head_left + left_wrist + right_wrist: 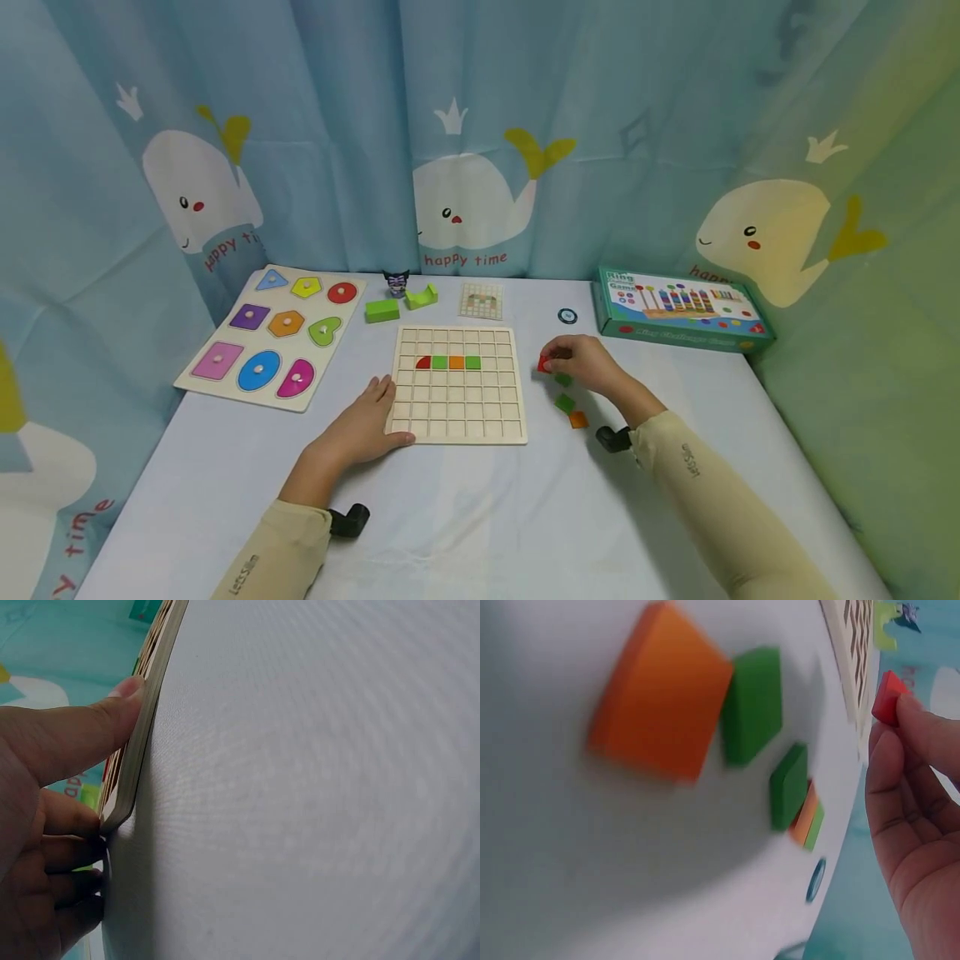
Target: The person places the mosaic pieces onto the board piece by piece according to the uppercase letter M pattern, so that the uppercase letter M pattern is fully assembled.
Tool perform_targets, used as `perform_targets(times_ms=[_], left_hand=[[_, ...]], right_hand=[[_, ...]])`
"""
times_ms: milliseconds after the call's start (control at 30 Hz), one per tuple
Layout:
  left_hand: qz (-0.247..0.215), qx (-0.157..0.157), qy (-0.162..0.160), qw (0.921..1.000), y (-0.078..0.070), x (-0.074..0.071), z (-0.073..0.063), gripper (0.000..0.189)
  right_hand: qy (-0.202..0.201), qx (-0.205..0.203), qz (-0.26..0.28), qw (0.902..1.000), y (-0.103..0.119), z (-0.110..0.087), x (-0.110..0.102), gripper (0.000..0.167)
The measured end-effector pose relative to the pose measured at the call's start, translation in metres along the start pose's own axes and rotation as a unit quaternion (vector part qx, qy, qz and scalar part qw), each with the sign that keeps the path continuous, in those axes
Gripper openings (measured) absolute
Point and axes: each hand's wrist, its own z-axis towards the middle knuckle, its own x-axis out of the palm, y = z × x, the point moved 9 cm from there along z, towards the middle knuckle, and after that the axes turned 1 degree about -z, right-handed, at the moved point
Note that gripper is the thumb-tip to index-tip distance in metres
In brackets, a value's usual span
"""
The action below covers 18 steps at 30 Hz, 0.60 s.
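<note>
A square wooden grid board (459,408) lies flat on the white table. One row of it holds a red round-cornered tile (423,363), a green tile (440,362), an orange tile (457,362) and another green tile. At the board's near left corner rests my left hand (366,423), thumb on the near edge and fingers along the left side. Right of the board, my right hand (588,364) pinches a small red block (887,697) between thumb and fingers, just above the table. Below it lie loose blocks, among them an orange block (664,697) and a green block (754,705).
Behind the board sit a pattern card (482,301), green blocks (382,312) and a small dark figure (396,283). A shape puzzle board (273,337) lies left. A green game box (682,308) and a round disc (567,316) are at the back right.
</note>
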Motion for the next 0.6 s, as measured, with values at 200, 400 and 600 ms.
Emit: perform_targets(times_ms=[200, 400, 600], left_hand=[[0.0, 0.005, -0.002, 1.0, -0.001, 0.0, -0.001, 0.1], [0.002, 0.009, -0.005, 0.9999, -0.002, 0.0, -0.002, 0.1], [0.003, 0.005, -0.004, 1.0, -0.002, 0.0, -0.001, 0.098]], right_hand=[[0.007, -0.019, 0.001, 0.9998, 0.015, 0.016, 0.013, 0.009], [0.017, -0.03, 0.01, 0.9994, 0.027, 0.027, 0.025, 0.01], [0.021, -0.038, 0.014, 0.999, 0.035, 0.038, 0.035, 0.01]])
